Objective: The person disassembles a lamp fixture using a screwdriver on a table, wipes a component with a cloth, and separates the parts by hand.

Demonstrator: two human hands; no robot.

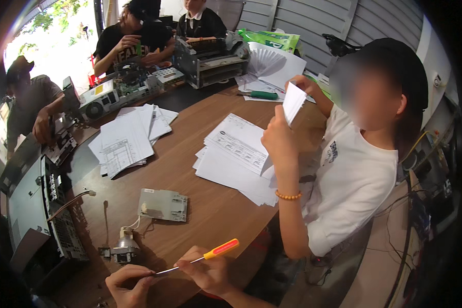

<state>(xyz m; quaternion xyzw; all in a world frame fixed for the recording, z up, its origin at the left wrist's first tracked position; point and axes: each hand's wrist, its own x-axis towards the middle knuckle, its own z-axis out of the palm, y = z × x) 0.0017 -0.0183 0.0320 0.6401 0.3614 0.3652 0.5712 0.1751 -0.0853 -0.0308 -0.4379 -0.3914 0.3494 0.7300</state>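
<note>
A screwdriver (222, 249) with a yellow and red handle and a thin metal shaft lies slantwise between my hands at the near edge of the table. My right hand (210, 274) is closed on its shaft just below the handle, which points up to the right. The fingers of my left hand (128, 285) pinch together at the shaft's tip; whether a small part is also between them cannot be made out. Just beyond my left hand sits a lamp with a metal reflector (125, 250), wired to a flat grey metal plate (163, 205).
An opened electronic device (51, 205) stands at the left. Paper stacks (128, 138) (236, 154) cover parts of the brown table. At the right, a person in a white shirt (354, 174) holds folded paper (294, 104). Other people sit beyond disassembled machines (210, 64); a green-handled screwdriver (262, 95) lies nearby.
</note>
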